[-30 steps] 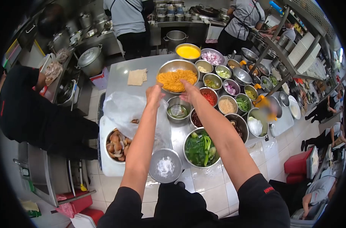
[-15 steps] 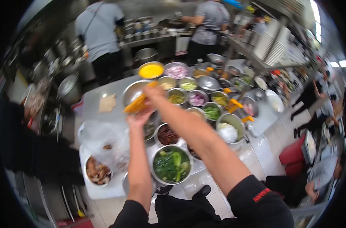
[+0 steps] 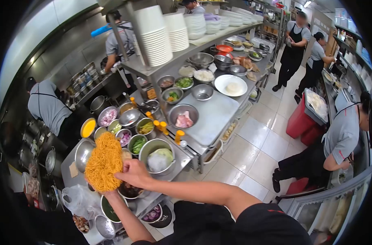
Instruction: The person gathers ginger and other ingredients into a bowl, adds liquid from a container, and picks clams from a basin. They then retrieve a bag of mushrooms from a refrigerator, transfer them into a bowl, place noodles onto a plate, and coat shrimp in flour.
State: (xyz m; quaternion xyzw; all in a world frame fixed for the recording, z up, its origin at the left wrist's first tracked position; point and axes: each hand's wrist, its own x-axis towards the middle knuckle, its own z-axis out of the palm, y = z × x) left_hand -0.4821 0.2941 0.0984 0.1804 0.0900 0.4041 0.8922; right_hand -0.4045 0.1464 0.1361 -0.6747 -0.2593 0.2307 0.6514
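Note:
I hold a thick bundle of yellow noodles (image 3: 103, 161) lifted above the steel counter (image 3: 212, 114). My right hand (image 3: 134, 173) grips the bundle at its right side. My left hand (image 3: 108, 193) holds it from below and is mostly hidden by the strands. Behind the noodles stands the large steel bowl (image 3: 83, 154), which looks nearly empty. Just right of my right hand is a steel bowl with pale cabbage (image 3: 157, 157). A bowl of dark food (image 3: 128, 190) sits under my hands.
Several small bowls of chopped vegetables (image 3: 137, 143) crowd the counter, beside a bowl of raw meat (image 3: 184, 119) and a white plate (image 3: 231, 85). Stacked white bowls (image 3: 153, 34) fill the shelf above. A red bin (image 3: 300, 120) stands in the aisle. Co-workers stand at right (image 3: 341, 134), left (image 3: 47, 106) and far back (image 3: 294, 45).
Both hands have lifted the noodles out of the large bowl and now hold them up. My head has turned right, bringing the shelf, the aisle and more co-workers into view.

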